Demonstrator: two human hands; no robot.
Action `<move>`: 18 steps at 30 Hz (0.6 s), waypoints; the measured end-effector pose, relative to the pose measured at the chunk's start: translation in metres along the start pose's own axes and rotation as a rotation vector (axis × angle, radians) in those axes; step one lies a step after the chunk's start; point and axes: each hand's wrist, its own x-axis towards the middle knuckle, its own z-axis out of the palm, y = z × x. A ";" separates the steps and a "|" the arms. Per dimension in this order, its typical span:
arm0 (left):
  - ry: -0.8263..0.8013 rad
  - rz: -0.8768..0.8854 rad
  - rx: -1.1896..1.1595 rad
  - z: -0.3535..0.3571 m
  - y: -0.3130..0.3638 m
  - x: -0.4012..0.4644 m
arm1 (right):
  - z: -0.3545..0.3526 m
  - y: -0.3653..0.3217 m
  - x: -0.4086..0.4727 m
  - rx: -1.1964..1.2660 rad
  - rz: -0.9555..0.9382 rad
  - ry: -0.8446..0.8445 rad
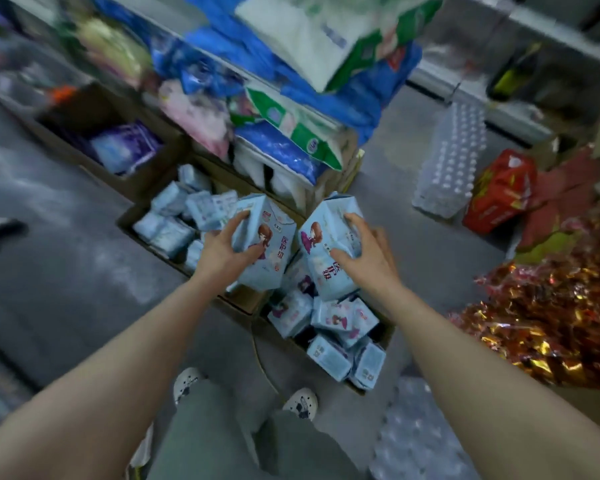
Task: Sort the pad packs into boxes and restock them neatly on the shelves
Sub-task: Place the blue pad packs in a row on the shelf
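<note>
**Both hands loaded over the boxes**

Grey concrete floor, cluttered stockroom: bottled water case far right, gold foil wrappers piled at right, blurred shelf goods behind. Left hand grips a light-blue pad pack, fingers wrapped round it, above the far cardboard box. Right hand clasps another pack over the near box, loose packs heaped inside.

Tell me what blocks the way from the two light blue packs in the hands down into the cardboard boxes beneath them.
Nothing visible. The left hand and right hand each grip a light blue pad pack above the open cardboard boxes. Only loose packs already inside lie below.
</note>
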 end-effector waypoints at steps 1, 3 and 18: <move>0.029 0.005 -0.015 -0.016 -0.001 0.001 | 0.000 -0.016 0.005 -0.020 -0.038 -0.008; 0.103 0.030 -0.017 -0.048 -0.001 0.002 | 0.004 -0.051 0.015 -0.055 -0.111 -0.013; 0.396 0.021 -0.027 -0.365 -0.088 0.071 | 0.131 -0.373 0.106 -0.193 -0.449 -0.016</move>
